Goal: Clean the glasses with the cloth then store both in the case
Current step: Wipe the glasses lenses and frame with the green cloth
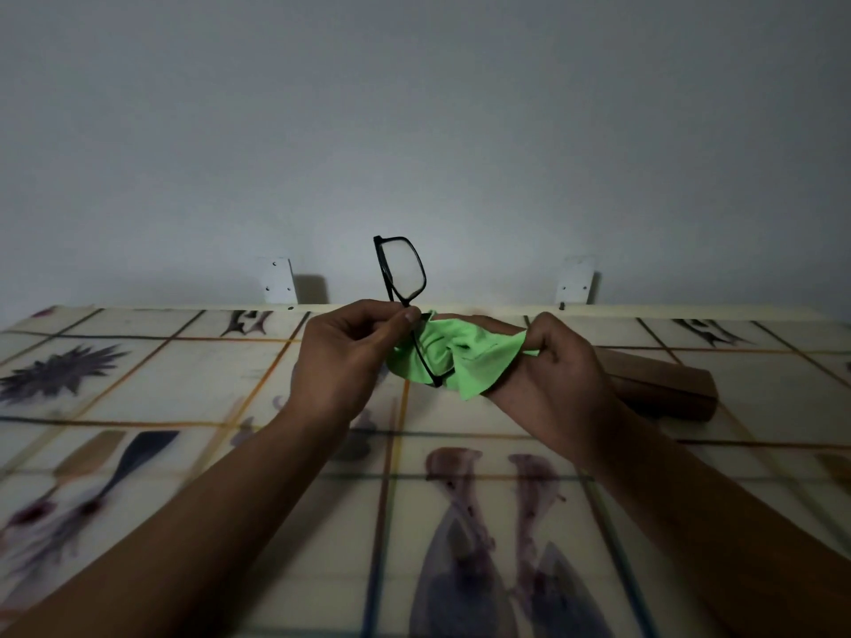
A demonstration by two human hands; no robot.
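Black-framed glasses stand on end above the table, one lens up against the wall, the other lens low and wrapped in a bright green cloth. My left hand pinches the frame near the bridge between thumb and fingers. My right hand grips the cloth, which bunches around the lower lens. A brown glasses case lies on the table just behind my right hand, partly hidden by it; whether its lid is open cannot be told.
The table wears a cream cloth with a grid of lines and dark plant and fish prints. Two white brackets stand against the grey wall at the table's far edge.
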